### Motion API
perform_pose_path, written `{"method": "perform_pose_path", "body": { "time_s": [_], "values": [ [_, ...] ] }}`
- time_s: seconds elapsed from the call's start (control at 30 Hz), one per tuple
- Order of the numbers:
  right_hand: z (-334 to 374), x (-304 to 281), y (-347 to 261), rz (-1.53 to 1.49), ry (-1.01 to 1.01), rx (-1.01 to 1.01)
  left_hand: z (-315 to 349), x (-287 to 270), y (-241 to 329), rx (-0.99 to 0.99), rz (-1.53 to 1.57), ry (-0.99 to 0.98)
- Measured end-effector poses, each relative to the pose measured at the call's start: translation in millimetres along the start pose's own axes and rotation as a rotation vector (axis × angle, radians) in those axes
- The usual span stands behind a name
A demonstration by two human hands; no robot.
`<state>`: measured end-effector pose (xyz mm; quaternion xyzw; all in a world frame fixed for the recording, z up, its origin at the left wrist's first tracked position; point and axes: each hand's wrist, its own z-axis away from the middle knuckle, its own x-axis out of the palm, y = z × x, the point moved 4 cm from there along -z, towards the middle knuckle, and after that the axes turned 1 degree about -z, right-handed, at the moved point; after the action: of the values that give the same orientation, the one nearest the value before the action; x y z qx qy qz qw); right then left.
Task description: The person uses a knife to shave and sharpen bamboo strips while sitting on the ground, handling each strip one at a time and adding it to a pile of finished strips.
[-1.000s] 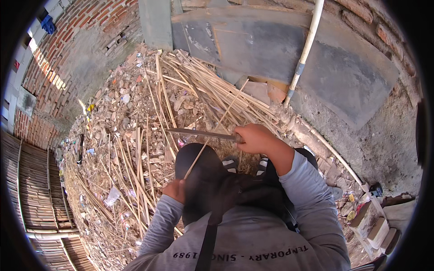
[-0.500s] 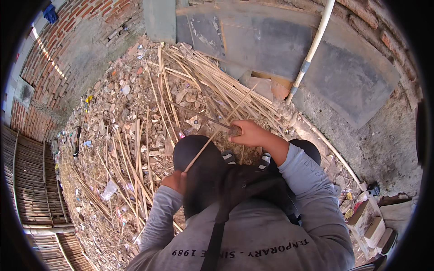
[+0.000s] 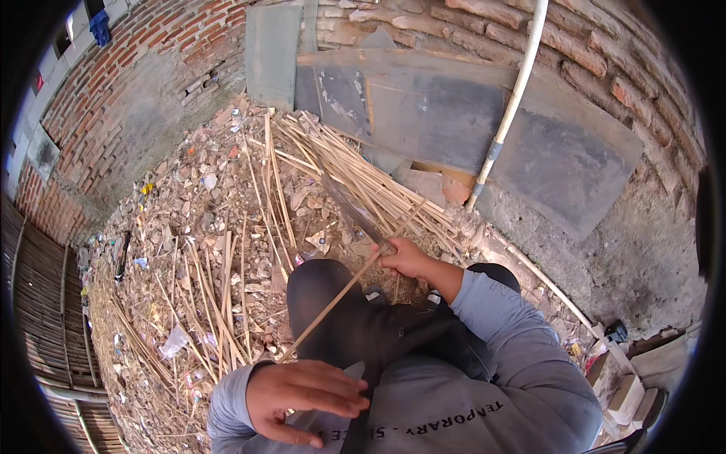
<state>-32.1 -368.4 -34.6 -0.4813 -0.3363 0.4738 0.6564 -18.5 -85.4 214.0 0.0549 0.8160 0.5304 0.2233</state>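
Note:
My right hand [image 3: 408, 259] is closed on the handle of a knife with a long dark blade [image 3: 354, 213], which points away to the far left. A long, thin bamboo strip [image 3: 333, 304] slants across my left knee and passes by the fingers of my right hand; whether those fingers also grip it, I cannot tell. Its near end lies close to my left sleeve. Held up in front of my shirt, my left hand [image 3: 306, 397] has its fingers spread and nothing in it, apart from the strip.
A pile of bamboo strips [image 3: 363, 163] lies ahead, with looser strips [image 3: 227, 303] on the rubble-strewn ground at left. Dark panels [image 3: 439, 113] lean on the brick wall, crossed by a pale pole [image 3: 514, 98]. Wooden blocks [image 3: 626, 393] sit at right.
My left hand has let go of the strip's near end, come back toward my body and opened. The knife blade has swung to point more steeply away, and my view has tilted up slightly.

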Motion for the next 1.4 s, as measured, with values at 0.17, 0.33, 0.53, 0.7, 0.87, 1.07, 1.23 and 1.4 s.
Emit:
{"method": "perform_pose_path", "body": {
  "time_s": [0.17,0.33,0.53,0.7,0.87,1.07,1.23,1.4],
  "values": [
    [4,1,4,0.009,-0.048,0.036,-35,-6,54,0.116,-0.229,-0.165],
    [2,9,-2,-0.016,-0.128,0.070,-49,1,51,0.157,-0.233,-0.177],
    [-4,3,16,-0.040,-0.106,0.027,-50,-28,79,0.177,-0.396,-0.168],
    [6,-2,7,-0.026,-0.128,0.094,-21,-43,138,0.459,-0.653,-0.168],
    [11,-4,5,0.005,-0.113,0.156,-1,-49,131,0.465,-0.729,-0.060],
    [-5,13,11,-0.083,-0.158,0.077,16,-47,125,0.313,-0.667,0.095],
    [1,8,-7,-0.017,-0.159,0.016,34,-64,75,0.057,-0.016,-0.186],
    [-1,-1,-10,0.016,-0.146,-0.031,48,-71,-64,-0.074,0.086,0.450]
  ]
}}
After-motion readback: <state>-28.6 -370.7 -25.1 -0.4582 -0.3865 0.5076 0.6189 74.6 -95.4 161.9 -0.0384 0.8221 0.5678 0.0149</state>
